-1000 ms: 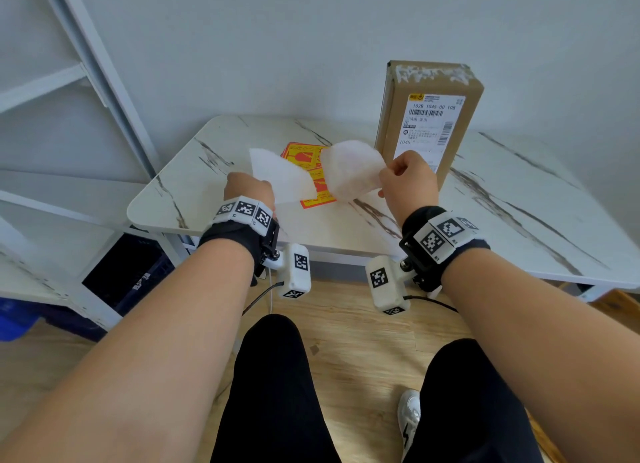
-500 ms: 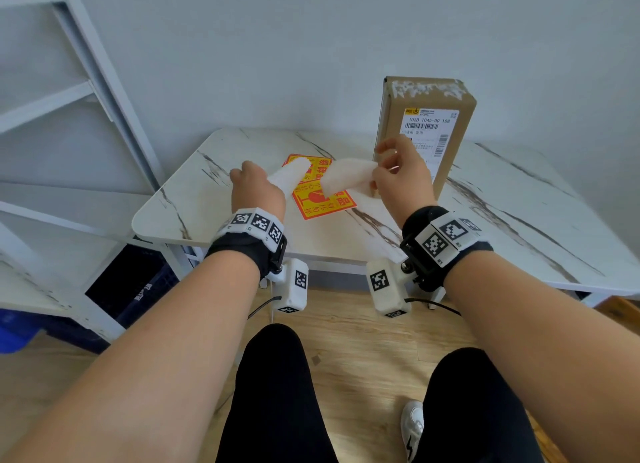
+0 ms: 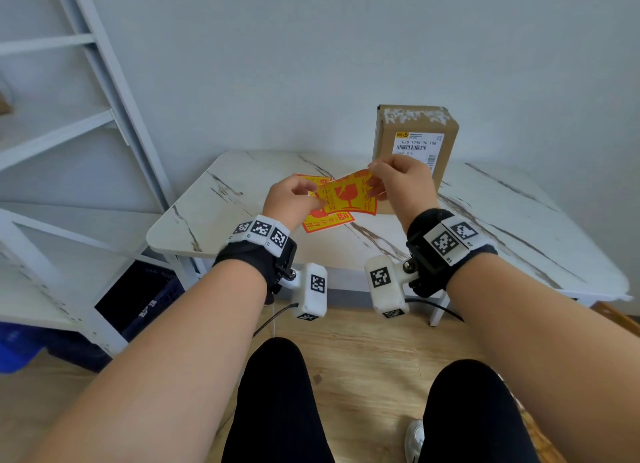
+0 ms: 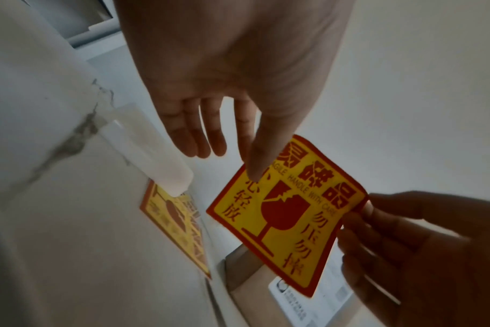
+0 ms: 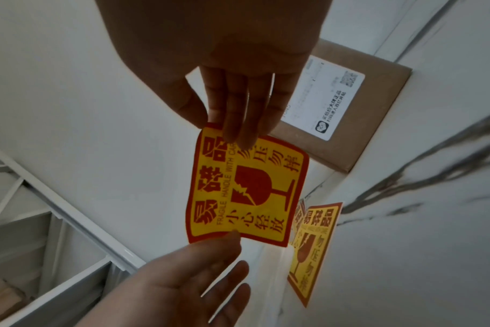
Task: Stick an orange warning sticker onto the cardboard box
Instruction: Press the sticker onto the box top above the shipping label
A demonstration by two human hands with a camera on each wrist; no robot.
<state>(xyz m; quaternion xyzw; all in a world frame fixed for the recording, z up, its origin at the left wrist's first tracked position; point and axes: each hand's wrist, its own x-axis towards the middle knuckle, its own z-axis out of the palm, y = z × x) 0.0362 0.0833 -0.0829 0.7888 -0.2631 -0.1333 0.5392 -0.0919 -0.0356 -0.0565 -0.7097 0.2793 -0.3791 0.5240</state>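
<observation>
Both hands hold one orange warning sticker (image 3: 349,195) in the air above the table, printed face toward me. My left hand (image 3: 317,194) pinches its left edge, with a fingertip (image 4: 255,172) on the sticker (image 4: 283,216). My right hand (image 3: 372,182) pinches the opposite corner between thumb and fingers (image 5: 232,130). The sticker (image 5: 246,192) is slightly curled. The cardboard box (image 3: 412,140) stands upright just behind my right hand, its white shipping label facing me. A white backing sheet (image 4: 154,154) lies curled on the table.
More orange stickers (image 3: 325,221) lie flat on the white marble table (image 3: 519,227) under my hands. A white metal shelf frame (image 3: 114,91) stands to the left, with dark crates (image 3: 138,299) below it. The wall is right behind the box.
Earlier each hand held a white sheet as sticker and backing came apart. Now the backing lies on the table and both hands hold the sticker, its printed side turned toward me.
</observation>
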